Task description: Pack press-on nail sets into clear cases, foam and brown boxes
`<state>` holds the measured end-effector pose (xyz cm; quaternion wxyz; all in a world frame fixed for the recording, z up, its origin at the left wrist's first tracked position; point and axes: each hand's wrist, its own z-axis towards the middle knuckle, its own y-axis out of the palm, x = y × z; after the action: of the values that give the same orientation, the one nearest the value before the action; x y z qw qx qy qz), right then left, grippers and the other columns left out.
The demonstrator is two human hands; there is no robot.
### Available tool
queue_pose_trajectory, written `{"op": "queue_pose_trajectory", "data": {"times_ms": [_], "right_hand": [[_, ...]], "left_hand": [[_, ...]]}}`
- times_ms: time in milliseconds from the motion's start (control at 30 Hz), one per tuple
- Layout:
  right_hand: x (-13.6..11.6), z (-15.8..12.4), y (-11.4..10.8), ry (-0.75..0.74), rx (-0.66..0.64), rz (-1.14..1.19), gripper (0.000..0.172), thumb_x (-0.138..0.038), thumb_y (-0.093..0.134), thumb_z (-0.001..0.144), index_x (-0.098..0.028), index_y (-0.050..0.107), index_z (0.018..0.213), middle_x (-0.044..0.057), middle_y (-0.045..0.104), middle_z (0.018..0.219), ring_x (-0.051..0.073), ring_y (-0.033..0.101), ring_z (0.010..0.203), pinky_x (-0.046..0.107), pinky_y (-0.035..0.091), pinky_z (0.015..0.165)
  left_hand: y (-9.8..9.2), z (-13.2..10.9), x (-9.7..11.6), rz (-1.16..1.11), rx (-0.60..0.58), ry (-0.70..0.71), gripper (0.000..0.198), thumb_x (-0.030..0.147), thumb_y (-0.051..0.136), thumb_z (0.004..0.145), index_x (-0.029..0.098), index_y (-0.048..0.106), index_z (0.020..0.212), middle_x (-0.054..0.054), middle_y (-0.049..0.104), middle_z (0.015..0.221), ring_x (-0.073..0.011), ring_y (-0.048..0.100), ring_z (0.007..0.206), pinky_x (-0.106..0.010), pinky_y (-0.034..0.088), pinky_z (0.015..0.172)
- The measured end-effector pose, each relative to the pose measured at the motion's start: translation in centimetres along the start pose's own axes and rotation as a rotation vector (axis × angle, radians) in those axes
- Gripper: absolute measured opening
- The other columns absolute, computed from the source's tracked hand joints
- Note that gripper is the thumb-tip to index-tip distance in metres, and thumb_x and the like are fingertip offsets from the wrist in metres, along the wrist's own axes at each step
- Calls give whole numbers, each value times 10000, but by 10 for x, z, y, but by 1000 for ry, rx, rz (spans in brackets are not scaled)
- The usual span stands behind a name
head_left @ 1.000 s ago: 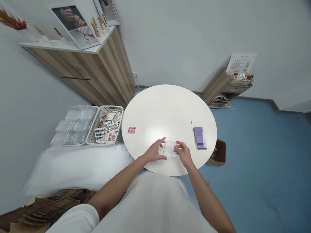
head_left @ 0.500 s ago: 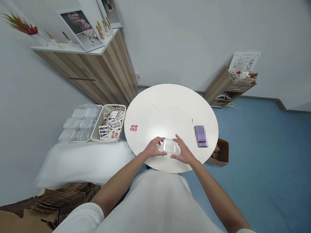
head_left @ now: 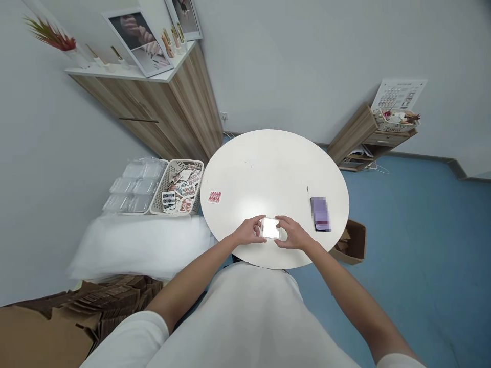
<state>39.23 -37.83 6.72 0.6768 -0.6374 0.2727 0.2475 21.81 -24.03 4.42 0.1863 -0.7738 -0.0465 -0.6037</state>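
A small clear plastic box (head_left: 270,228) is held level between my two hands, over the near part of the round white table (head_left: 264,158). My left hand (head_left: 250,231) grips its left side, thumb at the near edge and fingers at the far edge. From the other side, my right hand (head_left: 292,234) closes on the right end in the same way. Light glares off the box, so I cannot make out what is inside. To the left on the table lies a card of pink-red press-on nails (head_left: 215,197). A blurred purple item (head_left: 320,213) lies to the right.
Left of the table are a white basket (head_left: 154,207) of nail cards, stacked clear plastic boxes (head_left: 132,184), white translucent sheets (head_left: 141,245) and folded brown cardboard (head_left: 118,301). An open cardboard box (head_left: 356,243) stands on the floor at right. Wooden cabinets (head_left: 192,102) line the wall.
My right hand has closed in from beside the clear box onto its right end. The box now reflects bright light. The whole view has shifted slightly.
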Motion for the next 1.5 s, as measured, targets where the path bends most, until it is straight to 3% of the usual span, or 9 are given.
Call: {"op": "queue_pose_trajectory", "data": {"times_ms": [333, 567, 800, 900, 1000, 1100, 1200, 1333, 1500], "right_hand": [[4, 4, -8, 56, 27, 105, 363, -296, 651, 536, -220, 553, 877, 99, 555, 1108, 242, 548, 965, 378, 436, 788], [-1, 15, -17, 100, 20, 144, 388, -320, 651, 548, -227, 556, 912, 74, 570, 1109, 245, 548, 990, 390, 420, 831], [-1, 14, -18, 94, 45, 175, 396, -339, 673, 550, -218, 564, 911, 93, 531, 1180, 257, 509, 1055, 400, 398, 863], [-2, 17, -19, 185, 54, 280, 351, -387, 652, 598, -225, 567, 898, 71, 606, 1057, 239, 566, 951, 383, 419, 812], [0, 24, -16, 326, 112, 444, 264, -468, 530, 712, -221, 560, 799, 23, 652, 807, 185, 615, 714, 330, 445, 681], [4, 31, -8, 477, 215, 581, 373, -550, 423, 757, -200, 530, 690, -4, 603, 611, 138, 573, 500, 291, 439, 576], [9, 36, 2, 583, 230, 706, 457, -619, 411, 728, -187, 515, 620, -17, 523, 494, 122, 518, 404, 278, 424, 508], [13, 36, 9, 698, 209, 834, 509, -656, 391, 712, -177, 552, 658, -17, 486, 497, 112, 497, 391, 270, 418, 478], [8, 19, 22, 752, 338, 823, 483, -608, 384, 740, -206, 563, 941, 33, 586, 761, 128, 570, 569, 281, 467, 574]], "left_hand": [[5, 3, 0, -138, 1, -2, 799, 250, 763, 499, 226, 408, 1214, 11, 500, 817, -81, 522, 602, -264, 451, 623], [5, 5, 2, -388, 28, -85, 851, 220, 753, 539, 242, 336, 1282, -21, 498, 916, -103, 550, 725, -293, 461, 686], [3, 4, -1, -548, 70, -193, 692, 198, 713, 593, 193, 418, 1220, -22, 574, 820, -129, 592, 738, -347, 440, 764], [3, 2, -6, -517, 84, -202, 612, 216, 713, 596, 168, 475, 1157, -34, 587, 815, -135, 594, 737, -347, 442, 765], [5, -3, -9, -462, 73, -200, 594, 246, 710, 608, 169, 483, 1151, -52, 597, 850, -131, 587, 743, -341, 443, 764], [9, -7, -11, -436, 65, -193, 547, 275, 711, 607, 160, 518, 1106, -55, 599, 841, -127, 581, 739, -328, 448, 753], [14, -10, -12, -433, 65, -180, 489, 298, 712, 604, 152, 557, 1044, -56, 599, 834, -124, 576, 731, -313, 452, 737], [19, -12, -12, -431, 63, -183, 475, 309, 717, 598, 153, 568, 1022, -60, 598, 853, -116, 571, 709, -309, 453, 722], [20, -7, -13, -429, 136, -223, 460, 284, 714, 601, 152, 553, 1011, -52, 594, 854, -100, 569, 667, -297, 452, 707]]}}
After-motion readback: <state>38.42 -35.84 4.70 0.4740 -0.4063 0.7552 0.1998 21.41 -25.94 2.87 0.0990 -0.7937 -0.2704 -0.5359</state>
